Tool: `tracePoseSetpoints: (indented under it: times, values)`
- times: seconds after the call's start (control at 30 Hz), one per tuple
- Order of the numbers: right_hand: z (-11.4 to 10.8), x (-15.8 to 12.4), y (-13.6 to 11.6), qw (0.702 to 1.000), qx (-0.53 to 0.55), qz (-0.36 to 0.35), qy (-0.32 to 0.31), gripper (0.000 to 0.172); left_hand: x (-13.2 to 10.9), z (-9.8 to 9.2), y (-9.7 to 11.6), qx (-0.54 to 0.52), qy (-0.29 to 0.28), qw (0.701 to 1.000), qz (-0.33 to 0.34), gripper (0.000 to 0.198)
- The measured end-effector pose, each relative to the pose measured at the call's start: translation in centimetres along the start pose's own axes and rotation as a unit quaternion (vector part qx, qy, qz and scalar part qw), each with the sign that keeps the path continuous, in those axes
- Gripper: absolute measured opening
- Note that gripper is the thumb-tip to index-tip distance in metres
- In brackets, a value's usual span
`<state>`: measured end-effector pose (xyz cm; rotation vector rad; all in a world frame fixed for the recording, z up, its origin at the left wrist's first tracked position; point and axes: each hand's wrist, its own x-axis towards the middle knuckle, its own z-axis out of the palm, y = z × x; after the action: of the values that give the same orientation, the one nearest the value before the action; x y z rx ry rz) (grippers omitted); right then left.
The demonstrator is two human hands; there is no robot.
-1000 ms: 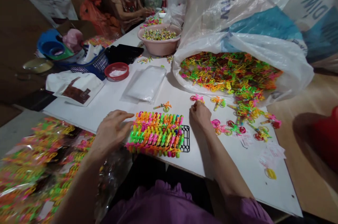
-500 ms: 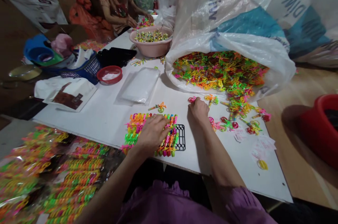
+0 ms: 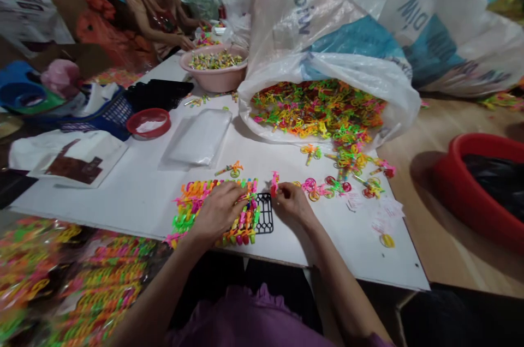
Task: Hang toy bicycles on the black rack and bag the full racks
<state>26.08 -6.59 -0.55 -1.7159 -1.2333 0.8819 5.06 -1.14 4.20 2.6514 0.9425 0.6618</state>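
My left hand [image 3: 216, 211] lies over rows of neon plastic pieces [image 3: 213, 208], which are lined up on a black plastic grid rack [image 3: 265, 215]. Its fingers reach across the rows, and I see no single piece gripped. My right hand [image 3: 291, 202] pinches a small pink plastic piece [image 3: 274, 183] just right of the rack. Loose pink, red and green pieces [image 3: 323, 187] lie on the white table [image 3: 123, 199] to the right of that hand. Part of the rack is hidden under the rows.
A large plastic sack [image 3: 319, 107] spills neon pieces onto the table. Beyond stand a pink basin [image 3: 215, 71] and a person [image 3: 158, 22] working. Packed pieces in plastic [image 3: 90, 287] lie at lower left, and a red tub [image 3: 475, 189] stands on the right.
My right hand has moved left toward the rack and now holds up a pink piece. My left hand stays on the rows. The whole view has shifted as my head turned.
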Motion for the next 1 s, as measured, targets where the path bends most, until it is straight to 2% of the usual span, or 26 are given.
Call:
tracePoseSetpoints:
  times: [0.1, 0.17, 0.27, 0.4, 0.53, 0.63, 0.73, 0.83, 0.93, 1.0]
  values:
    - [1.0, -1.2, -0.1, 0.994, 0.106, -0.020, 0.002, 0.016, 0.7, -0.1, 1.1, 0.001, 0.012, 1.000, 0.013, 0.027]
    - [1.7, -1.4, 0.0, 0.989, 0.143, -0.036, -0.008, 0.017, 1.3, 0.4, 1.8, -0.005, -0.013, 1.000, 0.027, 0.022]
    - [3.1, -1.5, 0.6, 0.989, 0.148, -0.029, -0.008, 0.012, 1.8, 1.6, 2.4, 0.007, -0.050, 0.998, 0.031, 0.020]
    - [4.5, -1.3, 1.0, 0.989, 0.139, -0.044, -0.005, 0.011, 1.8, 2.2, 2.4, 0.005, -0.042, 0.999, 0.023, 0.019]
    - [3.8, -1.2, 0.8, 0.995, 0.090, -0.044, -0.002, 0.007, 1.5, 2.0, 2.1, -0.017, -0.038, 0.999, 0.010, 0.017]
    - [1.7, -1.4, 0.5, 0.997, 0.054, -0.014, 0.053, 0.012, 1.3, 1.8, 2.1, -0.052, -0.033, 0.998, 0.006, 0.017]
    - [-0.4, -2.1, -0.6, 0.995, -0.019, -0.023, 0.094, 0.014, 2.0, 1.3, 2.6, -0.093, -0.005, 0.995, -0.037, 0.032]
    - [-1.0, -3.0, -2.6, 0.993, -0.040, -0.083, 0.078, 0.016, 3.8, 0.4, 3.6, -0.144, 0.012, 0.982, -0.122, 0.053]
    - [-0.7, -3.9, -4.4, 0.990, -0.043, -0.118, 0.061, 0.011, 5.5, -0.5, 4.8, -0.267, -0.060, 0.937, -0.215, 0.043]
    - [-0.5, -4.4, -5.0, 0.995, -0.012, -0.084, 0.046, 0.009, 5.9, -0.8, 5.4, -0.346, -0.095, 0.895, -0.265, 0.033]
